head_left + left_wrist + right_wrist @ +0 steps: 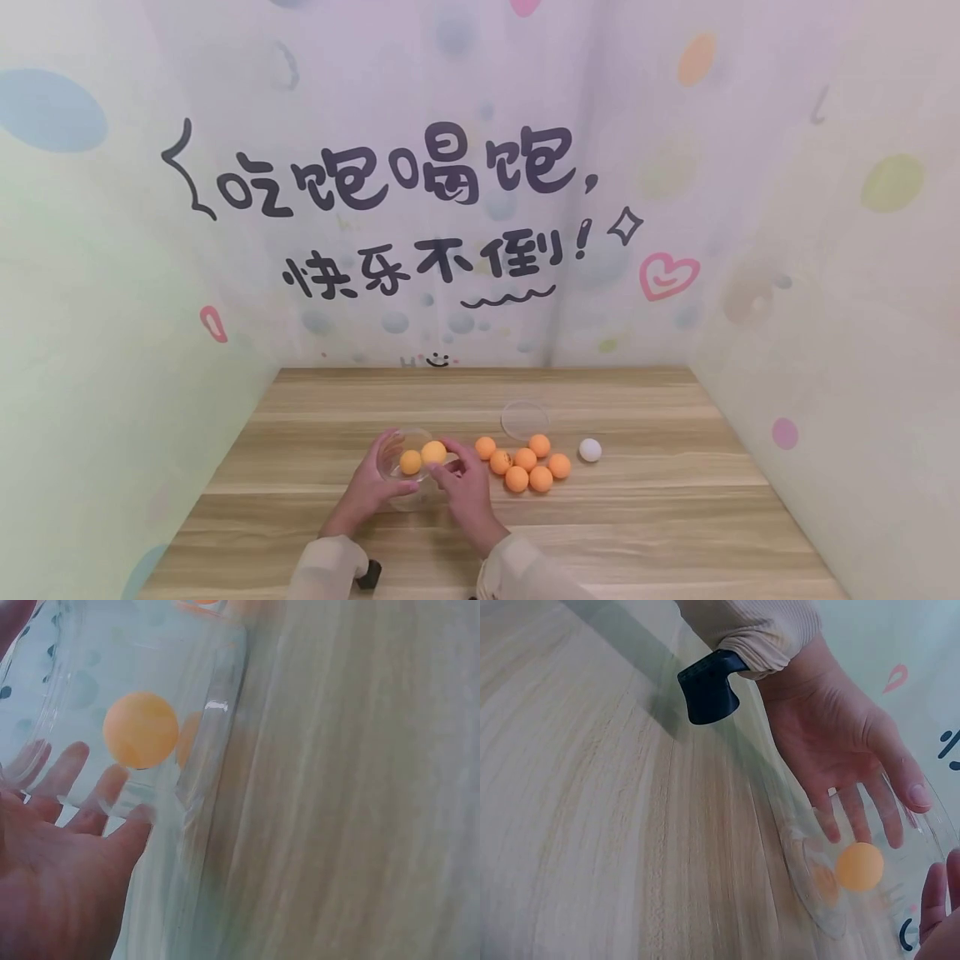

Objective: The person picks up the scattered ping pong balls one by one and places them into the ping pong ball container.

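Note:
My left hand holds a clear round plastic container by its side, fingers and thumb spread around the wall. The container is tilted, its mouth towards my right hand. An orange ping-pong ball lies inside; the left wrist view shows this ball through the clear plastic. At the container's mouth, my right hand pinches another orange ping-pong ball between thumb and fingers. Only the fingertips of the right hand show in the right wrist view, at its lower right edge.
Several loose orange ping-pong balls lie in a group right of my hands. A white ball sits farther right. Behind the group lies a clear round lid. Printed walls enclose the wooden table at the back and both sides.

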{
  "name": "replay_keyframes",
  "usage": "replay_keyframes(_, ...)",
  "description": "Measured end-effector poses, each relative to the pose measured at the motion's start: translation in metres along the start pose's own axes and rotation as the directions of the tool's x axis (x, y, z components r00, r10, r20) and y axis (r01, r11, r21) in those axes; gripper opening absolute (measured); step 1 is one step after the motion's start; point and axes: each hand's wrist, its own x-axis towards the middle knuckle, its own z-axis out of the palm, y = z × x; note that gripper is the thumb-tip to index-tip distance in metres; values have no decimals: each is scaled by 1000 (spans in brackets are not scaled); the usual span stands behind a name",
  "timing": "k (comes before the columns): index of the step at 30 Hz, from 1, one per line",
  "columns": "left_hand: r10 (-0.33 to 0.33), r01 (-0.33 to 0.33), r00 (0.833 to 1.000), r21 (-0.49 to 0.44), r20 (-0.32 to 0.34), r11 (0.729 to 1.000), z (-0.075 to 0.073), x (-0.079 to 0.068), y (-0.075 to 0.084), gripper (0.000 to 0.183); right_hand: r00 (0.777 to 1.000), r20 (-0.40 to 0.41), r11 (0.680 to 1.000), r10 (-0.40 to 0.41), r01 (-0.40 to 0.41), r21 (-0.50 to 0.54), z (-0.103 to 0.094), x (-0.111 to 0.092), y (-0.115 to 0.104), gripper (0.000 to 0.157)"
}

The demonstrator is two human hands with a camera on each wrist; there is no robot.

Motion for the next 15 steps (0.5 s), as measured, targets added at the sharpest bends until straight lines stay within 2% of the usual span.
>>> replay_keyframes(6, -15, 16, 1000, 75, -17, 997, -1, 0, 2, 96, 1000, -7, 1000, -1, 0, -31, 5, 11, 25, 37)
replay_keyframes(12, 34, -32, 999, 62, -23, 998, -1, 4, 0, 88, 999, 11, 997, 36, -35, -67, 7, 18, 38, 36)
replay_keyframes(15, 44, -44, 999, -8, -2, 999, 0, 5, 1, 87, 998, 39, 998, 43, -41, -47, 9, 19, 37, 36)
